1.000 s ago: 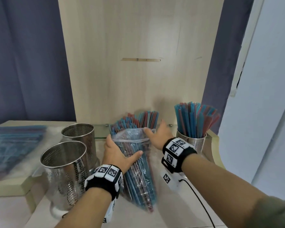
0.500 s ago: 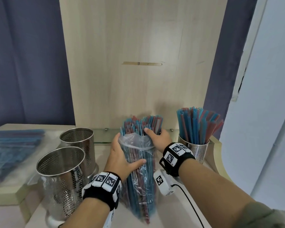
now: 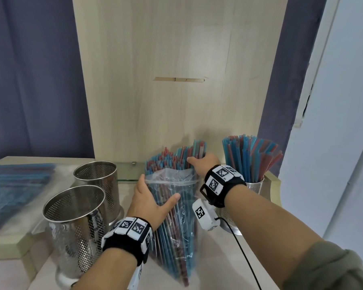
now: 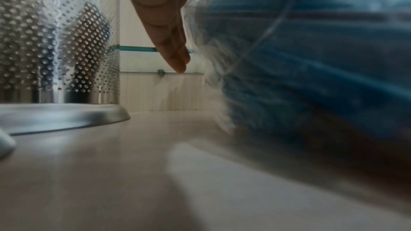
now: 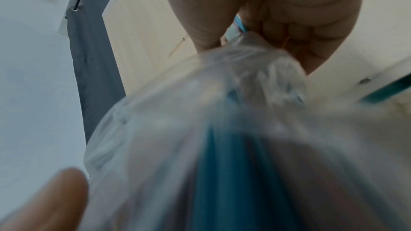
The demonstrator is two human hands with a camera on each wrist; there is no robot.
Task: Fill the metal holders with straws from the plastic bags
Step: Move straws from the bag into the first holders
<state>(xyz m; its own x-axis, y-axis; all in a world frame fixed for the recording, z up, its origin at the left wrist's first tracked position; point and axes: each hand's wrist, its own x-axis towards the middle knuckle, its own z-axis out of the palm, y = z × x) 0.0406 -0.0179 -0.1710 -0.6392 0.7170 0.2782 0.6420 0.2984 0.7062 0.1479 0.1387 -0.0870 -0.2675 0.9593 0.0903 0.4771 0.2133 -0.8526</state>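
Observation:
A clear plastic bag [image 3: 176, 222] of blue and red straws stands tilted on the counter, its straw tops [image 3: 168, 160] sticking out of the mouth. My left hand [image 3: 153, 195] holds the bag's left side, thumb across the front; the left wrist view shows its fingers [image 4: 171, 45] lying straight beside the bag [image 4: 311, 68]. My right hand [image 3: 199, 164] grips the protruding straws at the top right, fingers curled over them above the bag [image 5: 222, 129] in the right wrist view. Two empty perforated metal holders [image 3: 76, 227] [image 3: 101, 185] stand to the left.
A third metal holder [image 3: 255, 185], full of straws [image 3: 249, 155], stands right of my right wrist. More bagged straws [image 3: 15, 191] lie on a raised ledge at far left. A wooden panel [image 3: 176, 101] rises close behind. A black cable [image 3: 245, 258] trails from the right wrist.
The bag has been tipped more upright. My right hand has moved from the bag's mouth up onto the straw tops and closed round them. My left hand has stayed on the bag's side.

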